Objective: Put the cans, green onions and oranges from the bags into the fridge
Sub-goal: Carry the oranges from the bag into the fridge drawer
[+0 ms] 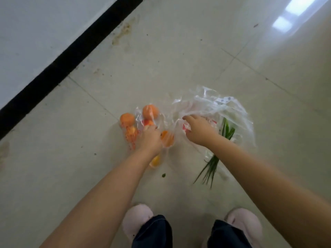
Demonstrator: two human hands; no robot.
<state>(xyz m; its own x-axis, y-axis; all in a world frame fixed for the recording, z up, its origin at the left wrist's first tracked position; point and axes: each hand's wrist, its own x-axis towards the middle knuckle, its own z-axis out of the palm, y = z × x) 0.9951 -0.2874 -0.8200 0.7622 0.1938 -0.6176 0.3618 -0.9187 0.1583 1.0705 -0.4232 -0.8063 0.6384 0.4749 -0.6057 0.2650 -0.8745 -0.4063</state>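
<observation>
Pale tiled floor [179,51] (stained near black skirting [68,56]); both hands' fingers grip clear bags [206,104].

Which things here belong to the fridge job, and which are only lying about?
Job: oranges, green onions, clear bags, a red and white pack that may be a can, left hand, right hand.
Lying about: slippers, green scrap, floor.

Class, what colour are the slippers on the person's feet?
Pale pink slippers, seen in the head view, at the bottom of the picture.
</observation>
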